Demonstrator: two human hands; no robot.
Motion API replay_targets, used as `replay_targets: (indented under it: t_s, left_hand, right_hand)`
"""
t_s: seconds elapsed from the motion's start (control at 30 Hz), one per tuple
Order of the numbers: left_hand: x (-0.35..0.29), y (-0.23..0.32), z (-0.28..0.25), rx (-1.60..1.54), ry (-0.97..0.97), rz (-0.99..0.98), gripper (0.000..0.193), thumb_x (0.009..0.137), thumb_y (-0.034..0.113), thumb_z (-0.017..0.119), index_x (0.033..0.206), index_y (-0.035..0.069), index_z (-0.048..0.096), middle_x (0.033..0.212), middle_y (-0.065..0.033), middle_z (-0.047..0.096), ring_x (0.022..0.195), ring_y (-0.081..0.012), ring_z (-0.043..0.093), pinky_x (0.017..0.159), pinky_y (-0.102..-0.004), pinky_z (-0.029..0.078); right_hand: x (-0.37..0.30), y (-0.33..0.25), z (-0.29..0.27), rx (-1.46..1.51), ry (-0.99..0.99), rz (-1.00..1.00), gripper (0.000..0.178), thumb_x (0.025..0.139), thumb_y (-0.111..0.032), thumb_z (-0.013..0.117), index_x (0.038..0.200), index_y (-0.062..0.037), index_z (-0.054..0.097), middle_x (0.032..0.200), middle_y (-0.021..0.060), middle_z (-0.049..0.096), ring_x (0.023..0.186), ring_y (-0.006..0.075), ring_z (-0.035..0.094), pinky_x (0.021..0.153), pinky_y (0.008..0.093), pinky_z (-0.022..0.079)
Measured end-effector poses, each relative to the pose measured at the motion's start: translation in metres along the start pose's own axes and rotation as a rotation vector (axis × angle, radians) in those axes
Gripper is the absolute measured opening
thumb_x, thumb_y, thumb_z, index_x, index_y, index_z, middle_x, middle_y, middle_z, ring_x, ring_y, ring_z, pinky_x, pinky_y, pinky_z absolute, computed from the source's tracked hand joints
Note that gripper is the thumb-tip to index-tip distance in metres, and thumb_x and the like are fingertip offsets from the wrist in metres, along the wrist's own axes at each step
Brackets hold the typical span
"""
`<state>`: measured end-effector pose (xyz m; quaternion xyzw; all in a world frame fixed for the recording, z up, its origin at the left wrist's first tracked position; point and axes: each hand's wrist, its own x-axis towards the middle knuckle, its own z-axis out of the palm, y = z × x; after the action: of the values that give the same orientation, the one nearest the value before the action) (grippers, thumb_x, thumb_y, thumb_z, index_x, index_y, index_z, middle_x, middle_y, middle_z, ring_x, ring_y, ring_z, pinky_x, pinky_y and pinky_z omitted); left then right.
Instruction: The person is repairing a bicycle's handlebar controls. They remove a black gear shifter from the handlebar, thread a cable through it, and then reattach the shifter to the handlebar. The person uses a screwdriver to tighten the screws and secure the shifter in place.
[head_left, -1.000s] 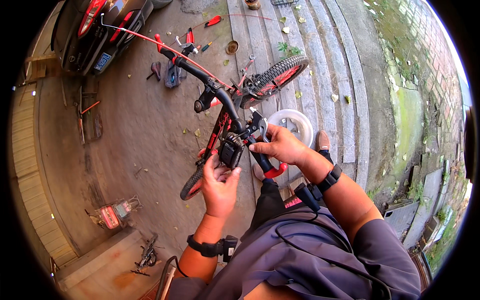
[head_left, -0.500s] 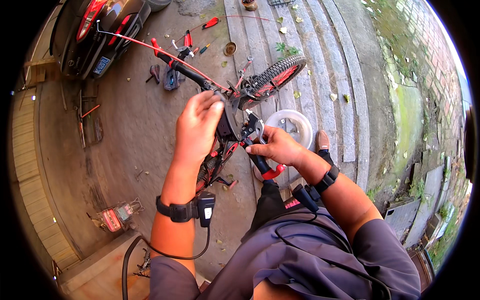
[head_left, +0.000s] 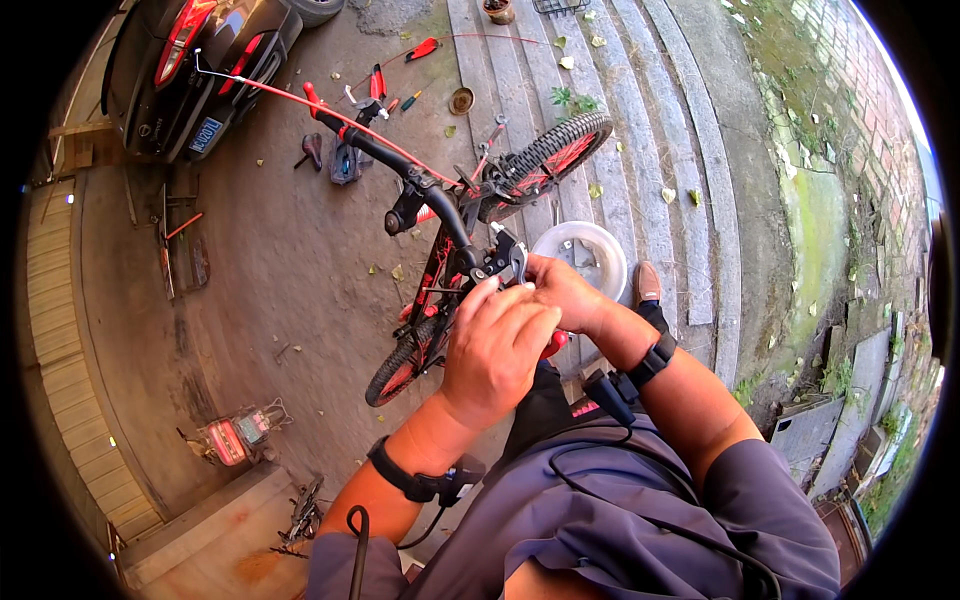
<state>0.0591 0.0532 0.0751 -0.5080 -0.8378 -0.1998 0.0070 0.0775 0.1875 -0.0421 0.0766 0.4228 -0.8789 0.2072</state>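
A black and red bicycle stands in front of me, its handlebar (head_left: 452, 222) running from upper left down toward my hands. At the near end of the bar a black and silver brake lever (head_left: 510, 257) sticks up. My right hand (head_left: 568, 292) is closed around this lever beside the grip. Over the same end of the bar, my left hand (head_left: 500, 345) has its fingers bent together against my right fingers; what they pinch is hidden. The red end of the grip (head_left: 556, 344) shows below the hands. A red cable housing (head_left: 330, 108) slants across the far handlebar.
A whitish plastic basin (head_left: 615, 262) with metal parts in it stands by my shoe (head_left: 648, 283). Beyond the bicycle lie a saddle (head_left: 312, 150), a screwdriver (head_left: 411, 101) and a round tin (head_left: 461, 101). A dark car (head_left: 190, 90) is parked at upper left. Stone steps (head_left: 690, 250) run along the right.
My left hand has moved from over the middle of the handlebar down and right to the brake lever end. The bar's middle is now uncovered. My right hand stays at the lever.
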Motion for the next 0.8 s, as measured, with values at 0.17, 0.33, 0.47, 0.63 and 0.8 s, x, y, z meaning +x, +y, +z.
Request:
replay_targets:
  t_s: [0.17,0.33,0.47,0.63,0.8]
  left_hand:
    - [-0.046,0.003,0.001,0.144,0.088,-0.109,0.039,0.081,0.006,0.074,0.118,0.006,0.062,0.127,-0.0113,0.061,0.124,-0.0336,0.055,0.107,-0.0501,0.041]
    - [-0.089,-0.016,0.014,-0.130,0.233,-0.653,0.066,0.081,0.005,0.078,0.138,0.001,0.046,0.139,-0.0212,0.048,0.116,-0.0348,0.058,0.097,-0.0453,0.050]
    - [-0.096,-0.051,0.014,-0.733,0.313,-1.126,0.048,0.091,0.000,0.069,0.135,-0.005,0.048,0.111,-0.0125,0.067,0.092,-0.0143,0.066,0.074,-0.0288,0.058]
    - [-0.061,-0.102,-0.008,-0.791,0.311,-1.154,0.036,0.096,-0.002,0.056,0.132,-0.006,0.053,0.121,-0.0145,0.067,0.099,-0.0175,0.068,0.078,-0.0295,0.057]
    - [0.014,-0.116,-0.026,-0.811,0.155,-0.884,0.033,0.097,0.006,0.060,0.128,-0.005,0.058,0.119,-0.0133,0.068,0.106,-0.0165,0.066,0.087,-0.0304,0.055]
  right_hand:
    - [0.001,0.002,-0.003,-0.112,0.036,0.033,0.030,0.090,-0.013,0.078,0.115,-0.0055,0.065,0.099,0.0001,0.069,0.089,0.0085,0.062,0.077,0.0279,0.054]
    - [0.002,0.007,-0.006,-0.184,0.063,0.071,0.032,0.088,-0.019,0.081,0.114,-0.0088,0.065,0.095,-0.0018,0.068,0.081,0.0072,0.061,0.066,0.0256,0.053]
    - [0.000,0.004,-0.002,-0.157,0.099,0.088,0.033,0.087,-0.016,0.081,0.116,-0.0083,0.067,0.089,-0.0025,0.068,0.077,0.0064,0.060,0.068,0.0257,0.052]
    - [0.001,0.003,-0.003,-0.204,0.084,0.096,0.032,0.088,-0.018,0.081,0.114,-0.0086,0.066,0.093,-0.0021,0.068,0.080,0.0076,0.061,0.069,0.0269,0.053]
    - [0.003,0.008,-0.003,-0.199,0.076,0.071,0.032,0.088,-0.020,0.082,0.113,-0.0078,0.066,0.094,-0.0017,0.068,0.082,0.0083,0.063,0.068,0.0272,0.054]
